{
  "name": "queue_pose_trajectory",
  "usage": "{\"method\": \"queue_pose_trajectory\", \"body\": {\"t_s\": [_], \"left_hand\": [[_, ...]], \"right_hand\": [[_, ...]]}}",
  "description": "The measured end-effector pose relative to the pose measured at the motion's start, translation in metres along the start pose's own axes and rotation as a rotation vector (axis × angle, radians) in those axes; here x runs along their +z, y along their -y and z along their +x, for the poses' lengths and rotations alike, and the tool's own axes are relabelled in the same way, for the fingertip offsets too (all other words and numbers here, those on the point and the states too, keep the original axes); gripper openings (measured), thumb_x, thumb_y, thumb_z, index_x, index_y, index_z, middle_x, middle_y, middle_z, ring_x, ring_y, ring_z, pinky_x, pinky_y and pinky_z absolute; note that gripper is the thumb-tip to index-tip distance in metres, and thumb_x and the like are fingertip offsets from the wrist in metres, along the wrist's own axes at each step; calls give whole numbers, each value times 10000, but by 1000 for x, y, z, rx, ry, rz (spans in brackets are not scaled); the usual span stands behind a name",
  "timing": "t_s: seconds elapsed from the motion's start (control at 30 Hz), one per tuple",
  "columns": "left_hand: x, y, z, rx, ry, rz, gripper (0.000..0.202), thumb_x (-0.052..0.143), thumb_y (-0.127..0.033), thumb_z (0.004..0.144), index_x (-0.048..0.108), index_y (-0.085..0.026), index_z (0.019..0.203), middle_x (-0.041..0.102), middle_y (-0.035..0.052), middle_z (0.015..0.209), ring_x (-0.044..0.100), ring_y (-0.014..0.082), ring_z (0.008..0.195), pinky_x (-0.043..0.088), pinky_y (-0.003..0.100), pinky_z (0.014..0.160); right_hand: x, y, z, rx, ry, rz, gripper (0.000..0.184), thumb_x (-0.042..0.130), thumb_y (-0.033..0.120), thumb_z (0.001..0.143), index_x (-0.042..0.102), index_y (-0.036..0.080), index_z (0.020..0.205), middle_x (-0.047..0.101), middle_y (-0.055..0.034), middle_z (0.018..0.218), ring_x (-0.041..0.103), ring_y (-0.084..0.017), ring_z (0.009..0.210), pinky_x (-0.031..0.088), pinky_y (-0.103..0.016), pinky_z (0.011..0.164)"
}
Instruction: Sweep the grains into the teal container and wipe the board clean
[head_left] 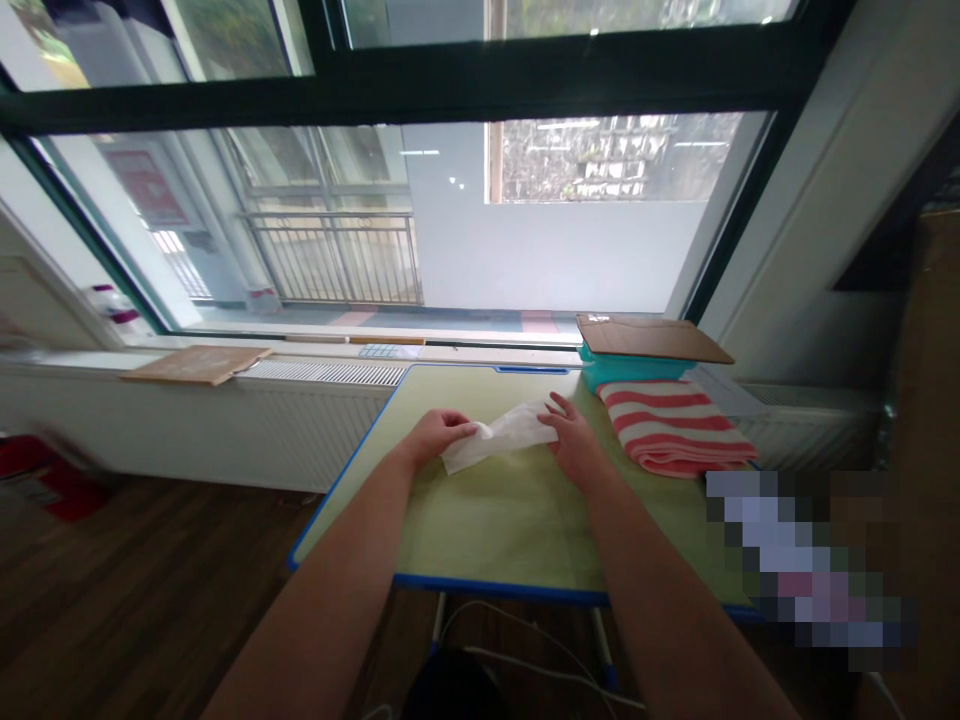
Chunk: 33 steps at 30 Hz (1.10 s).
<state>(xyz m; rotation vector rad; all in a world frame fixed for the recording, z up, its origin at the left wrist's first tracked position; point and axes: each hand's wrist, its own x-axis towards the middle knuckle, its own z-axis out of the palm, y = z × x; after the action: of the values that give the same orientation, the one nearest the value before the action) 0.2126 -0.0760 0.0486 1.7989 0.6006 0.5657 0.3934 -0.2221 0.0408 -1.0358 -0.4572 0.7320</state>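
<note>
A white cloth lies crumpled on the green desk with a blue rim. My left hand grips the cloth's left end, fingers curled round it. My right hand rests on the cloth's right end, fingers pressed down on the fabric. Both arms reach forward over the desk's near edge.
A folded red-and-white striped towel lies on the desk's right side. Behind it stands a teal box under a brown board. Another board lies on the window sill at left. Cables hang under the desk.
</note>
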Motion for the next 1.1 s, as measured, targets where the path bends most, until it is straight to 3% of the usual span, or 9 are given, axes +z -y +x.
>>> {"method": "queue_pose_trajectory", "body": {"t_s": [0.2,0.4,0.47,0.6,0.77,0.93,1.1], "left_hand": [[-3,-5,-4,-6,-80,-113,300,731,-428,596,625,-160,680,570,-6,586,464,98,511,310,203,467],[-7,-1,-6,-180,159,-267,469,795,-286,534,584,-166,936,651,59,762,589,162,588,411,244,505],[-10,1,-7,-218,180,-316,530,805,-229,515,576,-166,989,658,79,823,615,178,641,446,256,537],[-16,2,-7,-278,143,-408,623,810,-176,504,554,-187,1072,649,91,949,638,188,759,487,252,594],[-15,2,-3,-234,151,-572,613,801,-157,536,535,-156,1088,636,99,976,640,182,762,535,293,659],[-14,-1,-2,-206,134,-702,627,765,-129,596,487,-194,1154,613,93,1056,641,211,850,561,372,701],[-15,-2,-4,-256,13,-682,726,751,-2,538,471,-147,1192,627,74,957,638,146,784,551,259,712]], "right_hand": [[0,-3,-2,58,-8,-51,726,707,73,478,507,281,1145,610,29,798,619,-135,668,500,-226,533],[-3,-1,-2,-8,-82,-37,613,718,141,551,540,245,1129,584,35,718,604,-121,639,527,-236,560],[-3,1,-2,-10,-95,-28,595,712,141,560,549,246,1122,576,42,703,591,-109,615,518,-221,534],[-3,2,-3,5,-109,-10,549,683,125,580,555,220,1105,574,36,708,581,-102,620,516,-210,526],[-1,4,-5,-10,-140,-93,462,674,155,630,558,206,1074,586,14,763,549,-89,577,481,-194,445],[0,4,-8,51,-55,-85,564,709,97,573,549,233,1096,577,15,771,581,-97,653,499,-188,556],[-3,0,-5,30,-54,-152,640,717,141,571,522,247,1172,579,9,795,586,-111,705,476,-199,579]]}}
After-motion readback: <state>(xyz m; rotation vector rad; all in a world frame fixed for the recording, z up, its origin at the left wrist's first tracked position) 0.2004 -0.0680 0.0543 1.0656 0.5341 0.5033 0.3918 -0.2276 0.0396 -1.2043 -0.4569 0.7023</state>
